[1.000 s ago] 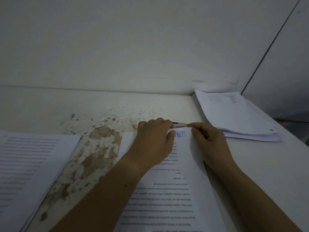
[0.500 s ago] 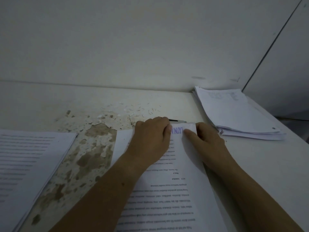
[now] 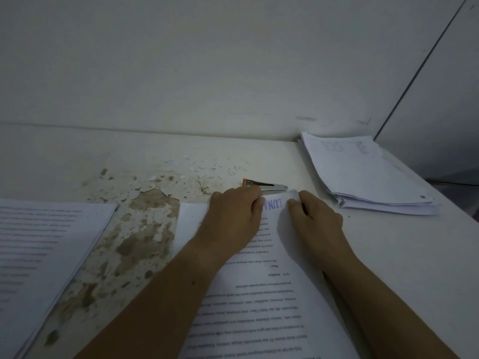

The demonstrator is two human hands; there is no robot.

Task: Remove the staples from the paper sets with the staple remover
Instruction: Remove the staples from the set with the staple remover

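Note:
A stapled paper set [image 3: 261, 294] with upside-down print lies in front of me. My left hand [image 3: 233, 218] rests on its top edge, fingers curled over the edge and thumb on the purple heading. My right hand [image 3: 316, 221] pinches the top right corner of the set, which is bent upward. The staple remover [image 3: 269, 186], silver metal with an orange end, lies on the table just beyond my left knuckles. Whether my left fingers touch it is hidden. No staple is visible.
A second paper set [image 3: 44, 255] lies at the left. A stack of papers [image 3: 363, 177] sits at the back right, near the table edge. The white table [image 3: 145, 229] has peeled, stained paint between the sets. A wall rises directly behind.
My right hand slid back from the top edge and now pinches the bent-up corner. More of the staple remover, including its orange end, shows beyond my left hand.

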